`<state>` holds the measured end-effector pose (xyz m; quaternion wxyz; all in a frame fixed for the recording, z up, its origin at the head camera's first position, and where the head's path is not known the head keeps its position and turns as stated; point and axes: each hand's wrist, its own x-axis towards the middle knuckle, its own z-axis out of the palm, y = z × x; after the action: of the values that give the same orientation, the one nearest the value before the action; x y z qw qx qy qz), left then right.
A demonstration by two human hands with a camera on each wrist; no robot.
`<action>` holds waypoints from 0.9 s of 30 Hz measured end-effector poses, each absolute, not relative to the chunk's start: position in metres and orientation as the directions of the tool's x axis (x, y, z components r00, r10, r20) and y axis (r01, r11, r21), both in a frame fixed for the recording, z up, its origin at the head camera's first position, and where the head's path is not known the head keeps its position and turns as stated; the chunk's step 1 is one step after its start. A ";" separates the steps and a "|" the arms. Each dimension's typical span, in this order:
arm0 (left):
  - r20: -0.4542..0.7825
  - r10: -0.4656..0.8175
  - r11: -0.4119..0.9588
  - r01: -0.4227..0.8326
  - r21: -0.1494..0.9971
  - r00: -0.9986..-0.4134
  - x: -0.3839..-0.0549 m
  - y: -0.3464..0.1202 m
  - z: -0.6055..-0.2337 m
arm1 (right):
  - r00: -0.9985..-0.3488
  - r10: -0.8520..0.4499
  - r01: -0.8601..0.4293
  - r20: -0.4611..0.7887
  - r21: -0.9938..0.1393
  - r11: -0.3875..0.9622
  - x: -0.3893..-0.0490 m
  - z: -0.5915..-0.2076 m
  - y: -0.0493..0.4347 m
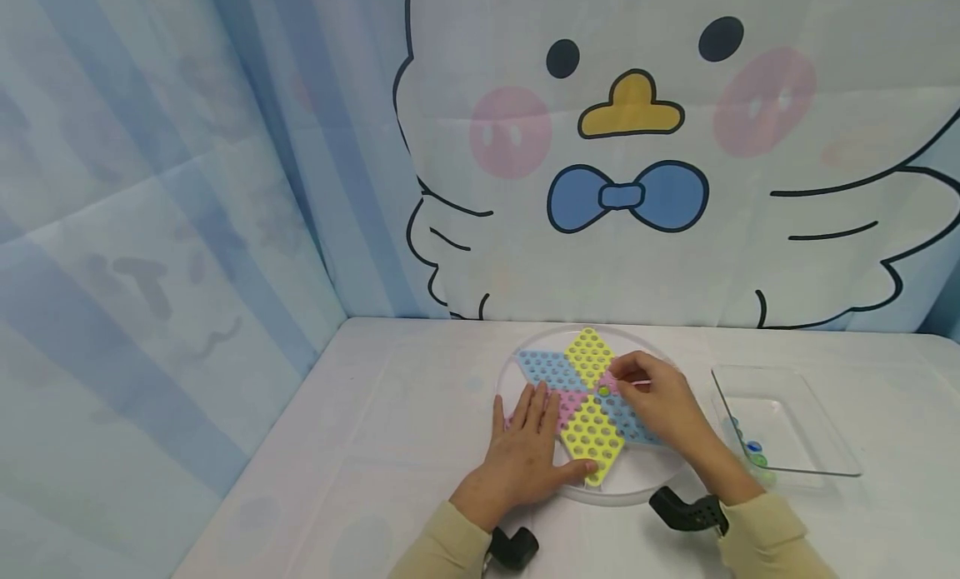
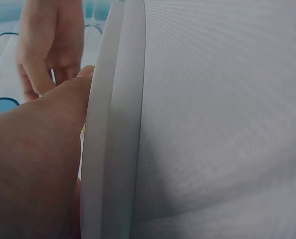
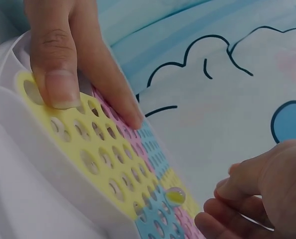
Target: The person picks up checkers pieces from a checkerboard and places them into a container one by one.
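Observation:
A Chinese checkers board [image 1: 592, 441] with yellow, blue and pink holed sections lies in a round white tray [image 1: 637, 489]. My left hand [image 1: 525, 458] rests on its near left side, fingers spread, the thumb on the near yellow point. One yellow-green marble [image 3: 175, 195] sits near the board's middle. Just right of that marble, my right hand [image 1: 663, 400] hovers over the board with its fingers bent and the thumb near them. Nothing shows between those fingertips, but their inner side is partly hidden.
To the right stands a clear square dish [image 1: 802, 471] with several blue and green marbles [image 1: 756, 459] along its left side. A white cloth [image 1: 405, 421] covers the table. Behind it hangs a curtain [image 1: 517, 271] printed with a cartoon character.

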<state>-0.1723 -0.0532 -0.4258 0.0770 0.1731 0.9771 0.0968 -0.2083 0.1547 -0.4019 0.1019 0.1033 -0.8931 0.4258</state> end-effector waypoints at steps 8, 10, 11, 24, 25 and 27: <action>-0.123 0.350 0.923 0.320 0.212 -0.929 -0.172 -0.052 -0.427 | -0.954 -0.069 -0.274 0.293 -0.751 0.601 -0.213 -0.416 0.151; -0.125 0.348 0.925 0.319 0.206 -0.929 -0.172 -0.052 -0.426 | -0.952 -0.060 -0.276 0.302 -0.753 0.597 -0.214 -0.420 0.150; -0.126 0.346 0.926 0.318 0.203 -0.930 -0.173 -0.052 -0.426 | -0.950 -0.058 -0.279 0.306 -0.755 0.593 -0.214 -0.422 0.149; -0.117 0.355 0.922 0.328 0.204 -0.927 -0.173 -0.054 -0.427 | -0.906 -0.077 -0.382 0.416 -0.724 0.574 -0.212 -0.434 0.139; -0.116 0.355 0.922 0.327 0.205 -0.928 -0.173 -0.054 -0.428 | -0.906 -0.077 -0.380 0.415 -0.722 0.578 -0.211 -0.434 0.139; -0.115 0.355 0.923 0.328 0.203 -0.928 -0.173 -0.053 -0.428 | -0.909 -0.081 -0.375 0.410 -0.717 0.588 -0.211 -0.434 0.140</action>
<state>-0.1732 -0.0533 -0.4277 0.0749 0.1746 0.9776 0.0905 -0.2111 0.1398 -0.4342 0.1695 0.1303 -0.8747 0.4350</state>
